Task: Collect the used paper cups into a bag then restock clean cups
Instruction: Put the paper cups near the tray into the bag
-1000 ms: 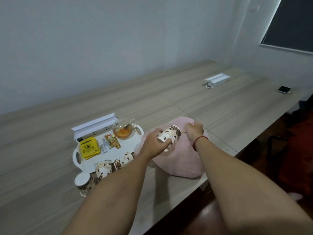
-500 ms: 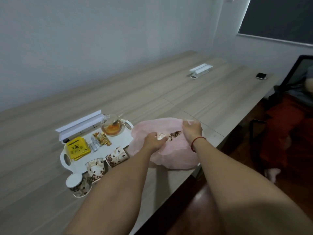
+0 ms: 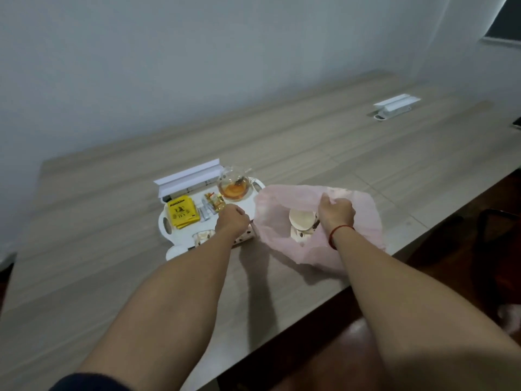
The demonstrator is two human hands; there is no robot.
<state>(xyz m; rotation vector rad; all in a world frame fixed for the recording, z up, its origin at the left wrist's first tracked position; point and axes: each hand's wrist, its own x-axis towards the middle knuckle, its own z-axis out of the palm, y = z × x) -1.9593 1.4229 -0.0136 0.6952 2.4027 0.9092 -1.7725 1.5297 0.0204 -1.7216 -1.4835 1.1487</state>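
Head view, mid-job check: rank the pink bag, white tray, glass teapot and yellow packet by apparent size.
1. pink bag
2. white tray, partly covered
3. glass teapot and yellow packet: look about alike, not ranked.

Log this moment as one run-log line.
phase: bagging | right hand: holds pink bag open | bagged cups: inside | left hand: at tray cup, grip unclear

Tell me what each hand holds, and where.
Right hand pinches the pink bag by its mouth's rim. Left hand is over a spotted cup on the white tray; its fingers are hidden, so a grip cannot be told.
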